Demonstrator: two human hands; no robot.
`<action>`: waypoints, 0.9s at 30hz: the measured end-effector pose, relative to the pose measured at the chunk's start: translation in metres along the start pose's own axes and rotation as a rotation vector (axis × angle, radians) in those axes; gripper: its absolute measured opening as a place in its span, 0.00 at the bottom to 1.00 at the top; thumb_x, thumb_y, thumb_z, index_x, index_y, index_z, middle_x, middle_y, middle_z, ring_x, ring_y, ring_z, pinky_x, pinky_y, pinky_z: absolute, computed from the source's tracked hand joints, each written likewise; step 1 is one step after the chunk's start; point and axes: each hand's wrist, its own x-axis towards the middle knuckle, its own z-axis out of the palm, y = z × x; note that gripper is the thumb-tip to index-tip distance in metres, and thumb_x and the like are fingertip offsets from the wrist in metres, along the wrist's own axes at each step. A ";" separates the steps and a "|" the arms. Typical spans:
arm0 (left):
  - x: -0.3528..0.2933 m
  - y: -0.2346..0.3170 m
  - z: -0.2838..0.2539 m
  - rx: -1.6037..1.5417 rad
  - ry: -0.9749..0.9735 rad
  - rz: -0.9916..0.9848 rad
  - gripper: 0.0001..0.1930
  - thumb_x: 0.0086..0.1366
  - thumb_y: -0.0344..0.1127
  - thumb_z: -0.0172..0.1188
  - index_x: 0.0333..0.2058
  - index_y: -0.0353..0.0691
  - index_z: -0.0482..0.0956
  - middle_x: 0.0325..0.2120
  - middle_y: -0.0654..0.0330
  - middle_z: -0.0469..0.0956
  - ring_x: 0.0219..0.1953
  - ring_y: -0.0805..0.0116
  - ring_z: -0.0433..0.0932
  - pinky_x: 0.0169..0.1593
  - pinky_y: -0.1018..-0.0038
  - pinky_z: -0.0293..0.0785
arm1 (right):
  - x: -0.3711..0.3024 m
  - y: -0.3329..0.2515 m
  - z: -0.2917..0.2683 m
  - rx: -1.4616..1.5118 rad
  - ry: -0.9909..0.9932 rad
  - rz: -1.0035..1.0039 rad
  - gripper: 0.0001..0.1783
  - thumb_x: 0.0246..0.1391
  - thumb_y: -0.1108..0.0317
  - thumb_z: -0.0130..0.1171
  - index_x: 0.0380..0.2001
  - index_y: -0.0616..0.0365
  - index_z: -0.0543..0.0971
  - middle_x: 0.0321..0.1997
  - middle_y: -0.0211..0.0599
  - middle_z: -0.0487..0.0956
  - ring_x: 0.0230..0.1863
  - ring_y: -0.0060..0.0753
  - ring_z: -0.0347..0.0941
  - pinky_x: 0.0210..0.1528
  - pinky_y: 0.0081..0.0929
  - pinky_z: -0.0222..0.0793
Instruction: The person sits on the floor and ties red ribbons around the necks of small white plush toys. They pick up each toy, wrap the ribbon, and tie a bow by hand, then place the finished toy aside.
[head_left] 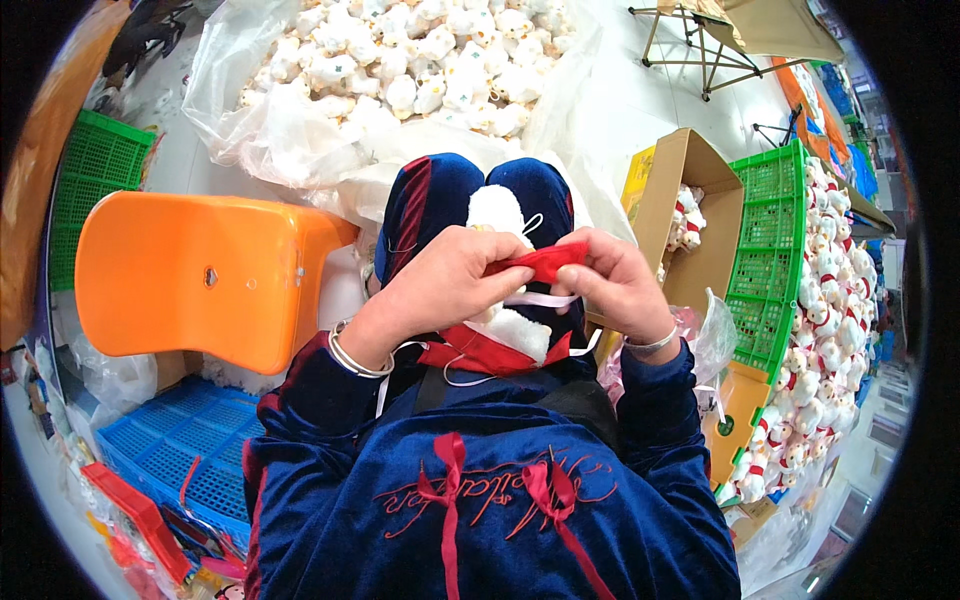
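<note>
A white plush toy [497, 212] lies in my lap between my knees, partly hidden by my hands. My left hand [440, 282] and my right hand [615, 283] meet over it, both pinching a small red cloth piece [545, 262] stretched between the fingers. A thin pale ribbon [540, 299] runs under the red piece between the two hands. More red fabric [480, 352] lies under the toy against my dark blue velvet top.
A clear plastic sheet heaped with white plush toys [420, 60] lies ahead. An orange plastic stool [200, 275] stands at my left, with a blue crate [180, 450] below it. At right are an open cardboard box [690, 200] and a green crate [770, 250] of finished toys.
</note>
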 end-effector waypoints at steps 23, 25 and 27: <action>0.015 -0.023 -0.022 -0.227 0.183 -0.268 0.09 0.66 0.36 0.68 0.40 0.37 0.84 0.35 0.66 0.85 0.33 0.79 0.79 0.38 0.79 0.74 | 0.053 -0.016 0.001 -0.160 0.183 -0.169 0.08 0.67 0.73 0.58 0.46 0.65 0.79 0.39 0.29 0.81 0.38 0.15 0.75 0.40 0.16 0.73; 0.003 -0.017 -0.040 -0.051 -0.058 -0.314 0.10 0.65 0.35 0.68 0.41 0.36 0.85 0.34 0.66 0.85 0.30 0.83 0.76 0.34 0.83 0.71 | 0.054 -0.017 -0.005 -0.224 0.205 -0.153 0.07 0.66 0.73 0.58 0.45 0.64 0.79 0.38 0.27 0.81 0.37 0.14 0.75 0.40 0.16 0.72; 0.001 -0.007 -0.033 -0.358 0.202 -0.130 0.12 0.65 0.37 0.67 0.42 0.35 0.84 0.25 0.67 0.81 0.26 0.84 0.74 0.31 0.83 0.69 | 0.054 -0.019 -0.007 -0.380 0.192 -0.139 0.07 0.66 0.73 0.59 0.44 0.65 0.80 0.36 0.25 0.80 0.36 0.14 0.74 0.40 0.17 0.72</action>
